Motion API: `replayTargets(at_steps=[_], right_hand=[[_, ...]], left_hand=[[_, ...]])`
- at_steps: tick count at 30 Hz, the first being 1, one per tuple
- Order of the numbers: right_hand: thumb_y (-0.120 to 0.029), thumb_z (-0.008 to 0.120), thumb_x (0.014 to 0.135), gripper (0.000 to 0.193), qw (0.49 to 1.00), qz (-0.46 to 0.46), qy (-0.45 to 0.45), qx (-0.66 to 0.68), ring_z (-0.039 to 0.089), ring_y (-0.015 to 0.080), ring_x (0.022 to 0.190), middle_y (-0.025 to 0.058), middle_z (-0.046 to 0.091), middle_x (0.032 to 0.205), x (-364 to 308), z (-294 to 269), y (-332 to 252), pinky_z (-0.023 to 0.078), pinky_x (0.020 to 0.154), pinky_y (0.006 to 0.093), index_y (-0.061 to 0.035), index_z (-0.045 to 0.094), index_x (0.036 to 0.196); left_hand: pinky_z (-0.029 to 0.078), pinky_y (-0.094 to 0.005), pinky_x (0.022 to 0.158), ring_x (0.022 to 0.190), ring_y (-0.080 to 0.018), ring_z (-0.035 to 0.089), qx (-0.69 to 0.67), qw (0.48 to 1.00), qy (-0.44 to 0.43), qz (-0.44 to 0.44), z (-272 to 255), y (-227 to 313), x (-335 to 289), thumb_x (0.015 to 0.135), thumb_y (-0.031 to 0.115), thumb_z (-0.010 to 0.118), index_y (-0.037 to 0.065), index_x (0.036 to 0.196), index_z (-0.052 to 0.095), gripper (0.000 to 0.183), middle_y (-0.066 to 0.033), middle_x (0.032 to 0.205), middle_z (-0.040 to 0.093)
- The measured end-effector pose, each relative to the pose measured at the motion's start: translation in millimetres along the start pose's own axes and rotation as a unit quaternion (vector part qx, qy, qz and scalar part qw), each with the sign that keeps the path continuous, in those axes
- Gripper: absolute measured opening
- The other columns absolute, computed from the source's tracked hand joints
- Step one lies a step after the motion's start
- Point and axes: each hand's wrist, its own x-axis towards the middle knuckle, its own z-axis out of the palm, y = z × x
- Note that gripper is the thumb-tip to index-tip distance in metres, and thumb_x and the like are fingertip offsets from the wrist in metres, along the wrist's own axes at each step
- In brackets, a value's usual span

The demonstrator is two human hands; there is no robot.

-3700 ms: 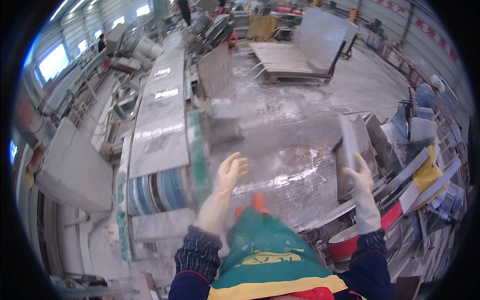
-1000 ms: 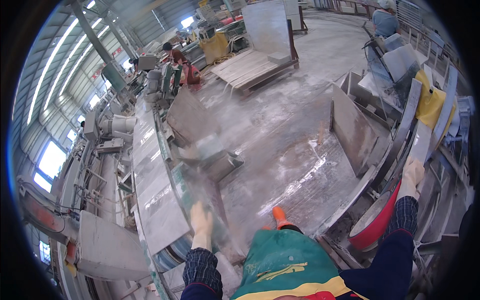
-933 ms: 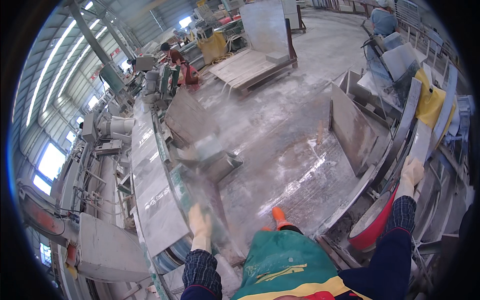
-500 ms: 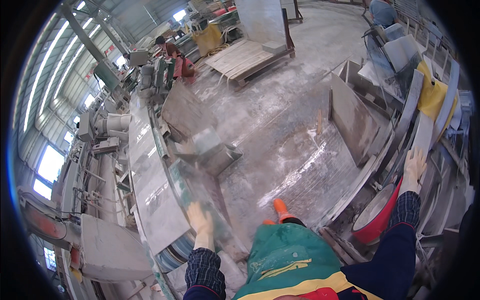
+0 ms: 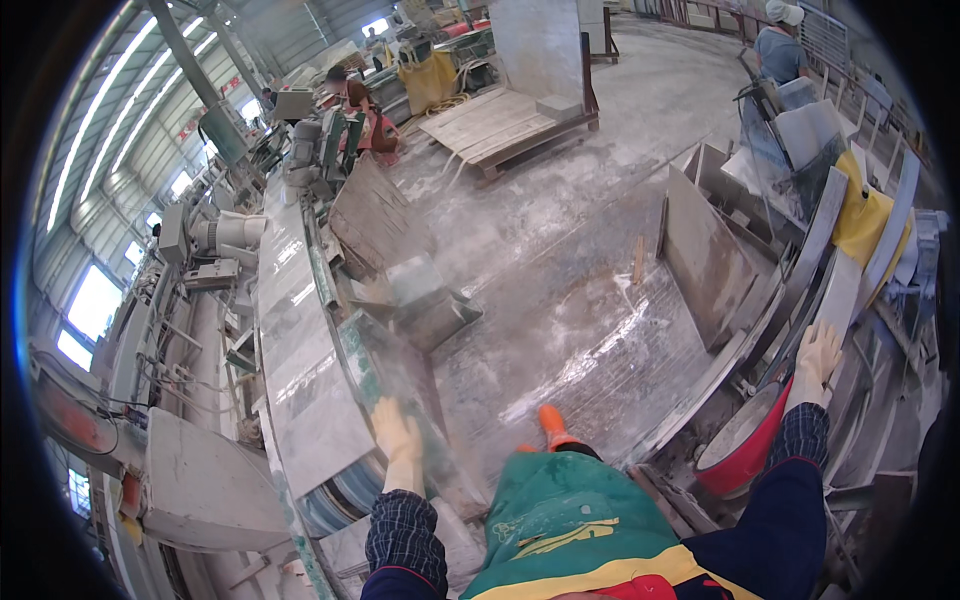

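Observation:
My left hand, pale and apparently gloved, has its fingers stretched out beside the green-edged metal side of a long machine bed. Grey stone slabs lie on that bed, left of the hand. Whether the palm touches the metal I cannot tell. At the right, my right hand lies with extended fingers at the near end of a long pale grey strip. It appears to rest on the strip rather than wrap round it. Neither hand visibly holds anything.
A red round tub sits below my right forearm. Upright slabs lean at the right, near a yellow cloth. Ahead is a wooden pallet on the wet floor. One person works far left; another stands far right.
The view has tilted slightly, so the far right person shows more fully. Both hands stay outstretched at nearly the same places; the right sits marginally nearer along the strip.

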Motion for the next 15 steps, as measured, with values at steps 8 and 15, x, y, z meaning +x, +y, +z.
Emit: replayTargets(at_steps=[8, 15], right_hand=[[-0.042, 0.045, 0.098, 0.047, 0.998, -0.021, 0.053, 0.011, 0.047, 0.0335, 0.132, 0.0113, 0.051, 0.145, -9.1, 5.9, 1.9, 0.033, 0.112, 0.0499, -0.0191, 0.056, 0.138], [-0.041, 0.045, 0.098, 0.048, 0.998, -0.027, 0.042, 0.030, 0.045, 0.0341, 0.134, 0.0122, 0.051, 0.145, -17.9, -1.3, 1.2, 0.032, 0.112, 0.0499, -0.0176, 0.055, 0.138]], left_hand=[[0.022, -0.0474, 0.119, 0.138, -0.0414, 0.038, -0.009, 1.000, 0.004, -0.001, 1.3, -2.0, 1.5, 0.086, 0.015, 0.053, -0.003, 0.138, 0.048, 0.055, -0.0275, 0.147, 0.043], [0.022, -0.0475, 0.119, 0.138, -0.0417, 0.038, -0.010, 1.000, 0.005, -0.001, 4.6, -4.3, 1.2, 0.086, 0.016, 0.052, -0.002, 0.138, 0.049, 0.055, -0.0275, 0.147, 0.043]])
